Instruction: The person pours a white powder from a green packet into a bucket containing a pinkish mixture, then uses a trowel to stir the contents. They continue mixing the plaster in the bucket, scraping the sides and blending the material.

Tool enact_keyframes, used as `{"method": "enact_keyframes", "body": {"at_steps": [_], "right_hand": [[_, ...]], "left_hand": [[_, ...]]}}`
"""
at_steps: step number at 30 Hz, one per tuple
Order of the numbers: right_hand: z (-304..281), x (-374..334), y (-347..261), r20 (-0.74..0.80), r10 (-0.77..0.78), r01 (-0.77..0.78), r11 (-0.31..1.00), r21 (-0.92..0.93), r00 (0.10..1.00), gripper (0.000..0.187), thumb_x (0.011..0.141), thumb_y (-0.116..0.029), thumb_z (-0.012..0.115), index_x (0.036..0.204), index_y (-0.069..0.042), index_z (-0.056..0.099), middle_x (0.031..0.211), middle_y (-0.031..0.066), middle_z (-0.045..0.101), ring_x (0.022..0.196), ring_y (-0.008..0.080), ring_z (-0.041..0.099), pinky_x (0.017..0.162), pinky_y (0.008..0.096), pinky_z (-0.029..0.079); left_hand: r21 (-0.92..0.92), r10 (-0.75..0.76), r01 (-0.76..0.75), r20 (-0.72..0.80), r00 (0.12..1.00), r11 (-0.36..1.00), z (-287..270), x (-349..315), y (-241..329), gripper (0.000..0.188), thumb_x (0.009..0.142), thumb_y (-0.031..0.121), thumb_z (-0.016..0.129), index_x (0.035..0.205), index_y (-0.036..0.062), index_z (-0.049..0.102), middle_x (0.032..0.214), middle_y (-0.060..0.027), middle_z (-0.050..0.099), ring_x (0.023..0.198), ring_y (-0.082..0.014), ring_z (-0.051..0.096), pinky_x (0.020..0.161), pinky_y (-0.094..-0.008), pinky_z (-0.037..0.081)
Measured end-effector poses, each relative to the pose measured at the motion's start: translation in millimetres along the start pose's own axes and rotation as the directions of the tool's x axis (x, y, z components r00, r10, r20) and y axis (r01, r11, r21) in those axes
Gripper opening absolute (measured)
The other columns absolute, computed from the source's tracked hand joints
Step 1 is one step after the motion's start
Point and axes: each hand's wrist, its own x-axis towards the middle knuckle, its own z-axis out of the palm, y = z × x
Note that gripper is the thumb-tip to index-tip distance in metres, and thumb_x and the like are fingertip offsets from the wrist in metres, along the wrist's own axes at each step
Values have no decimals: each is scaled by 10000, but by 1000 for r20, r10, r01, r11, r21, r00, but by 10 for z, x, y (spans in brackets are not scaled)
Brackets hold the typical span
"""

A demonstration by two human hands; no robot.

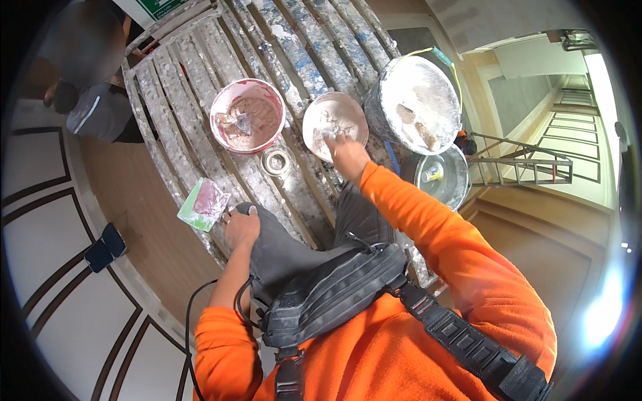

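My right hand (348, 157) reaches into a round pale tub (362, 115) holding whitish powder or paste. Its fingers are drawn together over the contents, and what they hold, if anything, is hard to see. My left hand (241, 229) is closed at the near corner of a flat green square tool (190, 202) like a plasterer's float, smeared with pinkish compound; its grip is partly hidden. To the left of the tub stands a red-rimmed bucket (215, 120) of pinkish compound with a putty knife (243, 122) in it. A roll of tape (275, 162) lies nearer me.
The splattered slatted wooden bench (194, 60) carries everything. At right are a large bucket (379, 113) with white material and a tool, and another bucket (461, 180) holding a yellow-labelled item. A stepladder (535, 170) is beyond. A person (100, 113) is at far left.
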Motion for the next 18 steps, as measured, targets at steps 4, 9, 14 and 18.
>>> {"method": "enact_keyframes", "body": {"at_steps": [4,9,14,18], "right_hand": [[-172,-237,-18,12,51,-52,997,49,999,406,867,-26,567,1273,-35,571,1023,247,654,895,372,695,750,451,589],[-297,-69,367,-201,262,-253,965,72,944,348,882,-130,591,1226,-88,619,951,223,677,842,405,692,724,481,570],[-47,-46,518,-67,430,-424,902,82,900,302,886,-191,584,1156,-59,616,875,248,696,804,425,696,728,519,559],[-68,-270,89,-34,493,-475,853,215,870,390,859,-259,657,1180,-41,622,896,268,700,849,437,689,772,523,546]], "left_hand": [[-13,-17,17,-10,1000,1000,-5,4,-9,723,964,480,543,1440,-55,443,1538,-259,381,1414,-395,394,1169,-456,335],[-52,-9,10,23,1000,999,-94,-71,45,716,962,479,547,1439,-47,451,1535,-250,388,1414,-399,392,1166,-470,337],[-46,-8,9,21,1000,999,-84,-49,24,717,958,482,549,1443,-37,450,1543,-243,376,1417,-398,385,1161,-478,340],[-31,-25,26,16,1000,999,-86,-65,41,719,958,483,549,1448,-33,445,1541,-243,377,1407,-401,397,1160,-478,342]]}}
